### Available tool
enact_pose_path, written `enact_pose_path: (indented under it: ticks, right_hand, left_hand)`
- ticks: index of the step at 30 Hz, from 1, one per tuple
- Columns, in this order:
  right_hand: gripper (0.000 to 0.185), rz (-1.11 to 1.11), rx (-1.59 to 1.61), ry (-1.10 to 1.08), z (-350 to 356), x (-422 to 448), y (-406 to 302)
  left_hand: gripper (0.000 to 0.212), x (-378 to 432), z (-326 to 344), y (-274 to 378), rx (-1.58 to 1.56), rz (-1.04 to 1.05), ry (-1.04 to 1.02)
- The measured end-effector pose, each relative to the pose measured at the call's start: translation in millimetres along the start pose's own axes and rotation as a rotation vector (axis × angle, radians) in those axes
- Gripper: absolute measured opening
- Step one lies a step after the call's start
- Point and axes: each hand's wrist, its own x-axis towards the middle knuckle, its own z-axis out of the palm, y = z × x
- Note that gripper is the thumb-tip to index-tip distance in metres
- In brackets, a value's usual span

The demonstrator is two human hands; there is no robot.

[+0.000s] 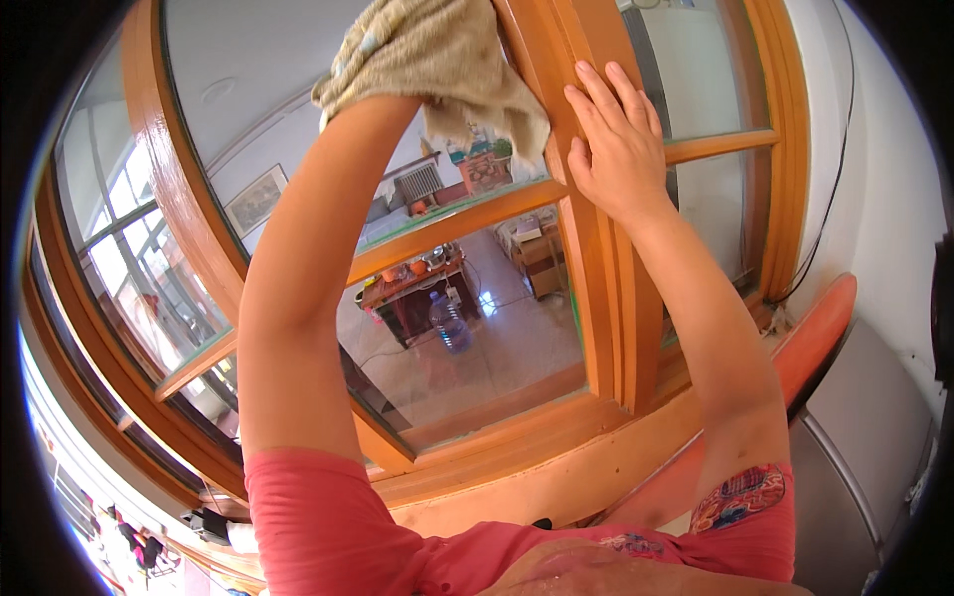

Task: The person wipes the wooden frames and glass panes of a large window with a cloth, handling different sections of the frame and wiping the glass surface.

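Observation:
A beige towelling cloth is bunched against the upper glass pane of a wooden-framed window. It covers my left hand, so the fingers are hidden and only the left wrist and arm show below it. One corner of the cloth hangs down beside the upright wooden frame. My right hand lies flat on the orange-brown window post, fingers a little apart, holding nothing. Below the cloth, a horizontal glazing bar divides the upper pane from the lower glass pane.
Through the glass are a table, a large plastic bottle and a framed picture. At right, a red rounded board leans near a grey panel. A black cable runs down the white wall. More window frames stand left.

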Motion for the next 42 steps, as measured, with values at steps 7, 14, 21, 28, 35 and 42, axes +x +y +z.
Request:
enact_pose_path:
  ticks: [7,14,21,28,35,42]
  right_hand:
    - [0.047,-0.003,-0.032,-0.031,0.2,1.4,-2.3]
    - [0.046,0.017,-0.033,-0.001,6.3,1.2,-8.0]
    - [0.046,0.003,-0.094,0.008,4.8,1.7,0.8]
    - [0.048,0.022,-0.085,-0.009,4.6,0.4,-2.7]
    - [0.051,0.042,-0.044,0.002,5.2,1.4,-10.3]
    - [0.05,0.01,-0.094,-0.01,10.6,-3.3,-0.9]
  left_hand:
    - [0.043,56.2,13.4,-13.7,-0.098,-0.14,0.079]
    - [0.041,54.6,16.0,-49.6,-0.073,-0.219,0.102]
    - [0.039,22.7,23.7,-126.1,-0.027,-0.389,0.138]
    - [0.038,-25.5,33.0,-174.9,0.101,-0.508,0.16]
    - [0.037,-46.0,45.3,-118.5,0.139,-0.49,0.16]
    - [0.037,-59.0,39.7,12.7,0.117,-0.223,0.034]
